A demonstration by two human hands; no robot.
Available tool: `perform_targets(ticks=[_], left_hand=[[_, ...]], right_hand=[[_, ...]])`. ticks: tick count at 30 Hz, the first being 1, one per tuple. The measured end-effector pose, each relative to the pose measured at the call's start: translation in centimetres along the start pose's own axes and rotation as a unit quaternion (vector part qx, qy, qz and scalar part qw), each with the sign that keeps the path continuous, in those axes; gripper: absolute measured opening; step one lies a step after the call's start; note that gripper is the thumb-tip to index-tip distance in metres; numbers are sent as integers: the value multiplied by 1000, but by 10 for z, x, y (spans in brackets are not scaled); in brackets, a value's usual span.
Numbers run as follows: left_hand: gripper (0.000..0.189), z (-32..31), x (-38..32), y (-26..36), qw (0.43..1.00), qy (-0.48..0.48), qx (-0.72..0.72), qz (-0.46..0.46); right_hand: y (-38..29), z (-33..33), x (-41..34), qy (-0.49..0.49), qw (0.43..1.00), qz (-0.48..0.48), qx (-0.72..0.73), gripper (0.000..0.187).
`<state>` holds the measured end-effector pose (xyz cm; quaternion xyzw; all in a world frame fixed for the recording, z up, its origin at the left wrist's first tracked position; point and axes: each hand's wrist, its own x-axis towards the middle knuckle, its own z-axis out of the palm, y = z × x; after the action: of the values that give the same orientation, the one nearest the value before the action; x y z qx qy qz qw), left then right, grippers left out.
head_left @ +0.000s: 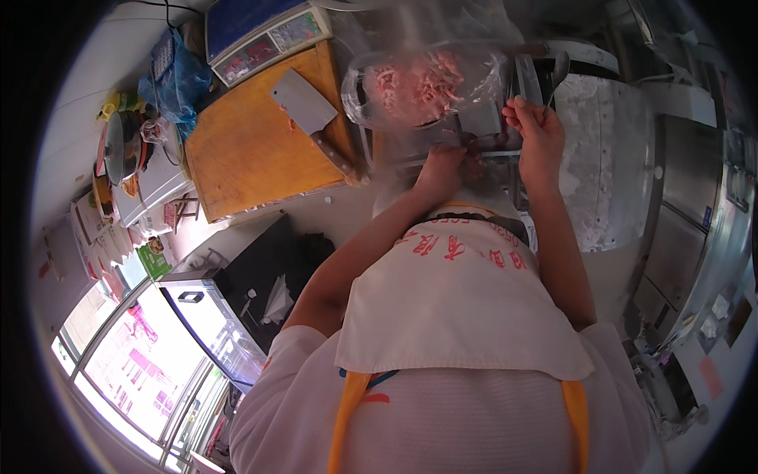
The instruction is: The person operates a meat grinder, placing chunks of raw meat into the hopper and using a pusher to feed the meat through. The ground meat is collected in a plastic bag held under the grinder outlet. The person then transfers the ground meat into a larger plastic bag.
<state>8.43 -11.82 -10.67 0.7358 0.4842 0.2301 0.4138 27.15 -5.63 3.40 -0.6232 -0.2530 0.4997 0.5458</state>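
Note:
A clear plastic bag or lining holds ground or shredded raw meat in a round container in front of me. Below it, my left hand is at the edge of a metal-framed counter opening, beside dark reddish pieces that I cannot make out well; its fingertips are hidden. My right hand is raised at the right of the meat, its thumb and fingers drawn together. The handle of a metal spoon comes down to the back of this hand; whether the fingers grip it is unclear.
A cleaver with a wooden handle lies on a wooden cutting board at the left. Behind the board stands a scale. A blue plastic bag and a lidded pan are farther left. Right of me is a metal-topped surface.

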Motion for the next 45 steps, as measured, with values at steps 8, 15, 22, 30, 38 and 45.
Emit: perform_targets(ticks=[8,15,22,30,38,45], left_hand=[[44,-10,18,26,983,-6,175,-58],[36,13,39,5,918,80,388,6],[18,20,47,-7,944,-14,328,-39],[20,7,52,-11,958,-64,274,-48],[21,-76,7,75,971,170,149,83],[22,-150,39,119,931,319,174,38]], right_hand=[[5,-28,10,-25,1000,-6,-10,27],[5,-43,17,-42,999,-1,-6,28],[3,-52,27,-44,999,4,19,26],[6,-55,35,-31,999,18,31,30],[13,-59,36,-20,999,21,13,27],[7,-42,28,-37,998,37,37,29]])
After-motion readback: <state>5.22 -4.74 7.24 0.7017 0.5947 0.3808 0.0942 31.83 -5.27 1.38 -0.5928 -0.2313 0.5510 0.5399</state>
